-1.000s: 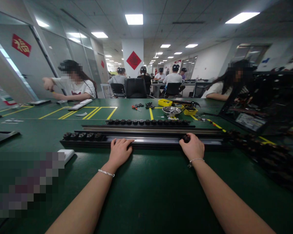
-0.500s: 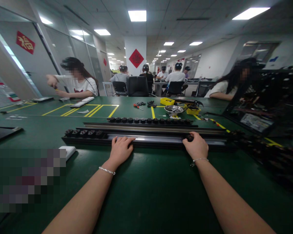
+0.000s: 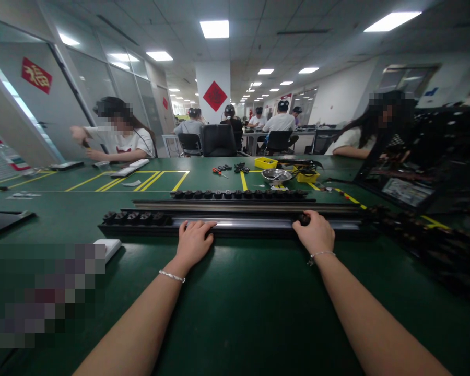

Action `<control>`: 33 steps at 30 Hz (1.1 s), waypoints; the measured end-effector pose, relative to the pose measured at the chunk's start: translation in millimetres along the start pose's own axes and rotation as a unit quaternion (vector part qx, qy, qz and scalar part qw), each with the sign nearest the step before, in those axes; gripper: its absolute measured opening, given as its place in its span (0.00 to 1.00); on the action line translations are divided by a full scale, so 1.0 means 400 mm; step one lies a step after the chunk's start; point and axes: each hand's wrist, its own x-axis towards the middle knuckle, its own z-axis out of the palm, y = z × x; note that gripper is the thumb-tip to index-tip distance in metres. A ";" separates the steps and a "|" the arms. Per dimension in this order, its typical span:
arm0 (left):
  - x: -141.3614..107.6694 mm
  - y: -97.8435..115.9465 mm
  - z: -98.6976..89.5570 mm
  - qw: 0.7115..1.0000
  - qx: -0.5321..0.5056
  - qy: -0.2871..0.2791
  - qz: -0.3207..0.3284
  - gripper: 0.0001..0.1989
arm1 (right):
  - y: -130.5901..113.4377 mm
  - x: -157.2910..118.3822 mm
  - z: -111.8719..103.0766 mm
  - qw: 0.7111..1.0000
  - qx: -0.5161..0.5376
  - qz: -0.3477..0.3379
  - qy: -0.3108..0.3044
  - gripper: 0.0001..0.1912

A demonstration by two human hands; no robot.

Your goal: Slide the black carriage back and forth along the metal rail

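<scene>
Left hand (image 3: 195, 243) resting open, fingers on the long rail (image 3: 254, 224) crossing mid-tabletop (image 3: 235, 303). Right hand (image 3: 316, 233) pinching a dark block (image 3: 304, 219) toward the rail's right end; crooked pressure risking a jam. Bowl (image 3: 276, 176) sitting beyond, nearer the far edge.

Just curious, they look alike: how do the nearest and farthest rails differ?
The near rail looks longer than the far rail. The near rail's shiny middle is mostly bare; black knobs line the far rail. Left hand and right hand are at the near rail, neither at the far rail. Both are dark.
</scene>
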 end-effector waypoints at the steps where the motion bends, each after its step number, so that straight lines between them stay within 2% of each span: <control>1: 0.000 0.000 0.001 1.000 -0.001 -0.001 -0.001 0.17 | 0.001 0.000 0.000 1.000 -0.004 0.002 0.000 0.22; 33: 0.000 -0.008 0.010 1.000 -0.001 0.012 0.008 0.17 | 0.003 0.010 -0.004 1.000 -0.013 -0.007 -0.016 0.20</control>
